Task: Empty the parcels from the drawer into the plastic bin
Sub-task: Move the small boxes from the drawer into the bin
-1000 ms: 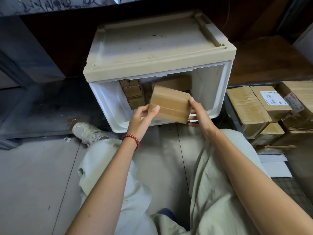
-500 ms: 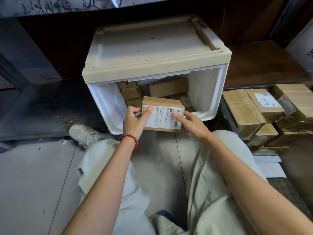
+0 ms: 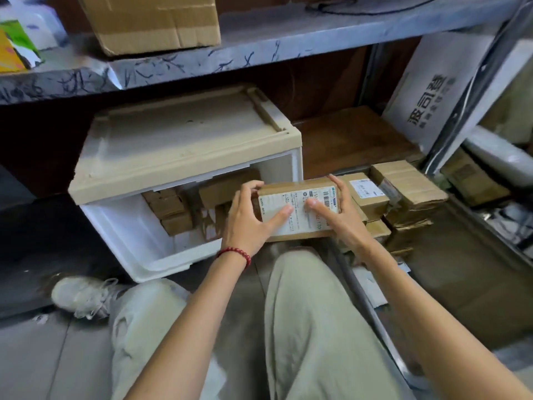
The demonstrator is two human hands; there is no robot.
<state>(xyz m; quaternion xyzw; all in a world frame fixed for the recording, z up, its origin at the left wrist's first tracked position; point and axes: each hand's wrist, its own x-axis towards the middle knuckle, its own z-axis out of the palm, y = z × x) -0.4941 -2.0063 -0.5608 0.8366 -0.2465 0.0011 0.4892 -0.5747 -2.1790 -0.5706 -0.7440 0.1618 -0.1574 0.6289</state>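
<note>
A brown cardboard parcel [image 3: 300,199] with a white shipping label faces up, held between both hands in front of the drawer's right corner. My left hand [image 3: 248,223] grips its left end, and my right hand [image 3: 340,215] grips its right end with the thumb on the label. The white plastic drawer [image 3: 129,232] with a beige top [image 3: 184,140] stands open on the floor. Several small brown parcels [image 3: 170,209] are stacked inside at the back.
Several taped cardboard parcels [image 3: 403,189] are piled on the floor to the right. A metal shelf [image 3: 259,50] with a large carton [image 3: 150,21] hangs overhead. A white printed box [image 3: 438,90] leans at the right. My knees and a shoe [image 3: 80,295] are below.
The parcel has come out of the drawer mouth and moved right, toward the pile of boxes, label turned up. The camera has tilted up, showing the shelf above.
</note>
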